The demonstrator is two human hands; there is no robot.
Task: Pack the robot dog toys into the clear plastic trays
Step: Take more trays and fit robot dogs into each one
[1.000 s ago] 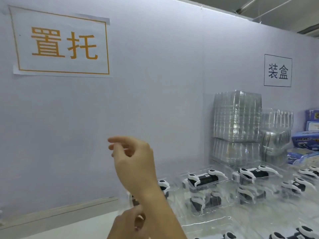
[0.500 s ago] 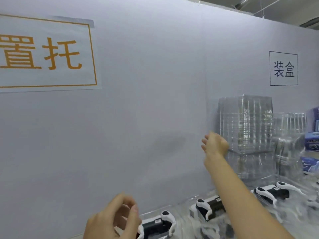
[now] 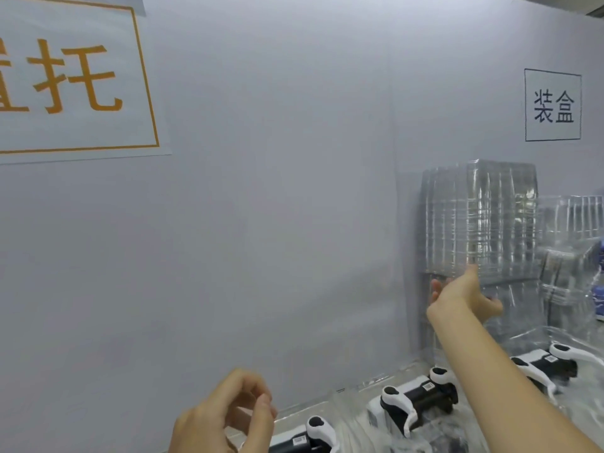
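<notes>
A tall stack of clear plastic trays (image 3: 480, 217) stands against the grey wall at the right. My right hand (image 3: 464, 295) reaches up to the front of this stack at mid height, fingers spread and touching the plastic. My left hand (image 3: 225, 416) hovers low in the middle, fingers loosely curled and holding nothing. Black-and-white robot dog toys lie in clear trays along the bottom: one in the middle (image 3: 415, 400), one at the right (image 3: 542, 367), and one partly cut off beside my left hand (image 3: 304, 436).
A grey wall panel (image 3: 277, 207) fills the view, with an orange-framed sign (image 3: 72, 80) at the left and a small black-framed sign (image 3: 552, 104) at the right. A second, lower tray stack (image 3: 568, 223) and blue boxes (image 3: 599, 289) sit at the far right.
My right hand has travelled right and up to the tray stack and now has its fingers spread on it. My left hand stayed low. The view has swung right.
</notes>
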